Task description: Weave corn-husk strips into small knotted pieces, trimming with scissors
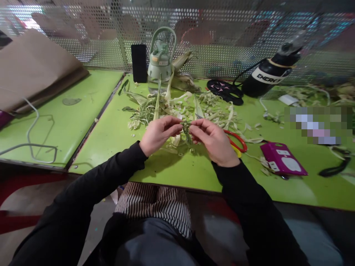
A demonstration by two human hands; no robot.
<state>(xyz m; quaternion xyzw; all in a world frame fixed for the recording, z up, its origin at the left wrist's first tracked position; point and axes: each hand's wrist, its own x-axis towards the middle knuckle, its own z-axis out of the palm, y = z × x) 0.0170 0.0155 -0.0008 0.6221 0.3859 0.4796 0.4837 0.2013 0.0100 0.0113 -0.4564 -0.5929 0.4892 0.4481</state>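
Observation:
Between the fingertips of both hands, above the table's front part, is a small knotted piece of green corn husk (186, 130). My left hand (161, 133) pinches it from the left, thumb against forefinger. From the other side my right hand (212, 139) pinches it too, with the remaining fingers curled. Scissors with red and yellow handles (239, 142) show beside and partly behind my right hand, which hides much of them. Shredded green and pale husk strips (149, 111) lie heaped just beyond my hands.
Behind the heap stand a pale green handled bottle (160, 66) and a black phone (139, 63). A dark bottle (267, 75) leans at right by a black fan-shaped object (225, 91). A purple packet (283, 159) lies right, brown paper (39, 70) left, bent wire (36, 161) nearby.

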